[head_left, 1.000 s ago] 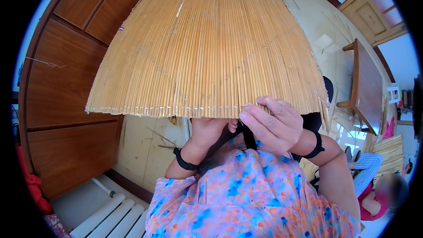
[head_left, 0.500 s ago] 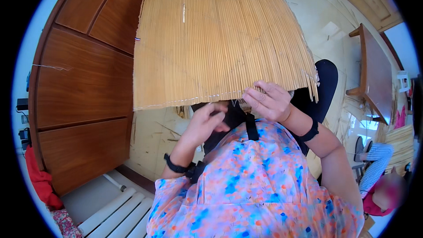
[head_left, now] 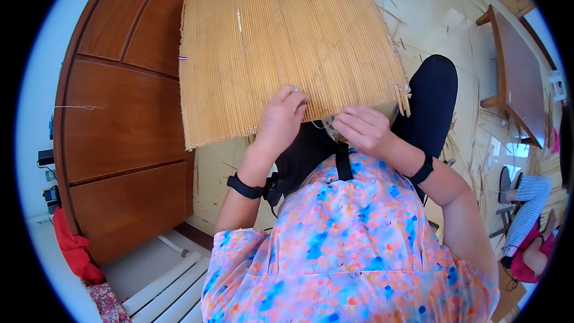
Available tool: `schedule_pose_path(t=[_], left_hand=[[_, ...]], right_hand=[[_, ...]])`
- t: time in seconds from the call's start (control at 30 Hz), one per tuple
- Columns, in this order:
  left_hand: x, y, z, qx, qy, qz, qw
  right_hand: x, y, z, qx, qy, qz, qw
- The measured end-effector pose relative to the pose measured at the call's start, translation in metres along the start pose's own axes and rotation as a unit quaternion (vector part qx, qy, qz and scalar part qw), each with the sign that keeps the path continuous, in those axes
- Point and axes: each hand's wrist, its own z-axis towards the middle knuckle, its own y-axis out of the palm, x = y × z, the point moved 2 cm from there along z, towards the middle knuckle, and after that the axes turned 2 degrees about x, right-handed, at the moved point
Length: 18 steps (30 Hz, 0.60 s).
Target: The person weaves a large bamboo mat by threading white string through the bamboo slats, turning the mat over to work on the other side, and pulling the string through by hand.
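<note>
A large mat of thin tan straw stalks [head_left: 293, 42] hangs sloping in front of me, its near edge bound with pale thread. My left hand [head_left: 283, 118] has curled fingers on the mat's near edge, thumb and index close together, and a ring shows on one finger. Just right of it, my right hand [head_left: 365, 131] is closed in a pinch at the same edge. A loop of pale thread [head_left: 323, 124] hangs below the edge between the hands and reaches the right fingertips. Exactly what lies inside each pinch is partly hidden. Some stalk ends [head_left: 405, 103] stick out at the mat's right corner.
Brown wooden cabinet doors [head_left: 128, 113] stand close on the left, above a white radiator [head_left: 173, 290]. Loose stalks litter the pale floor [head_left: 418, 42]. A wooden table [head_left: 517, 78] is at the right. Another person's checked trouser leg [head_left: 527, 209] shows at lower right.
My left hand has risen from below the edge onto the mat. My right hand's fingers have shifted down to the edge. The mat has moved slightly left in view.
</note>
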Motion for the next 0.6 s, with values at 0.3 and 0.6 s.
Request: schedule_pose_path(t=[0.3, 0.6], left_hand=[[-0.013, 0.005, -0.003, -0.034, -0.022, -0.007, 0.999], [-0.023, -0.003, -0.011, 0.080, -0.089, -0.063, 0.991]], right_hand=[[0.009, 0.059, -0.078, -0.162, 0.719, 0.583, 0.343], [-0.006, 0.067, -0.073, 0.025, 0.727, 0.619, 0.296]])
